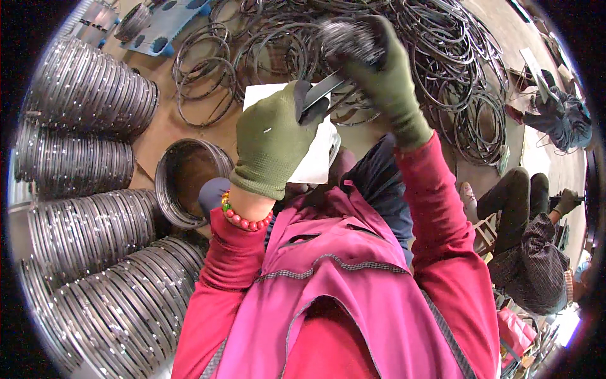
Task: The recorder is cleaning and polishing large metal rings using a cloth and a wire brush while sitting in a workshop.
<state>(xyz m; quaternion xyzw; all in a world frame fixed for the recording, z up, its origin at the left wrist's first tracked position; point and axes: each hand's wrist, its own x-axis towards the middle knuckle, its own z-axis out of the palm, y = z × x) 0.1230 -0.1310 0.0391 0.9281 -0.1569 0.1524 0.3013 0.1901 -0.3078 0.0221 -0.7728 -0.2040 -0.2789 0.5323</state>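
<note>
My left hand (274, 139), in a green glove, grips the near end of a flat grey metal strip (323, 88) and a white sheet of paper (314, 161) behind it. A red bead bracelet (245, 218) circles that wrist. My right hand (382, 69), also in a green glove, is closed around the far end of the strip, with a blurred dark bundle (347, 35) at its fingertips. Both hands are raised in front of my pink vest (328, 278), close together.
Stacks of grey metal rings (88, 95) line the left side, with more stacks (120, 303) at lower left. One upright stack (186, 174) stands near my left knee. Loose wire hoops (442, 69) cover the floor ahead. A seated person (530, 252) works at the right; another person (562, 114) sits farther back.
</note>
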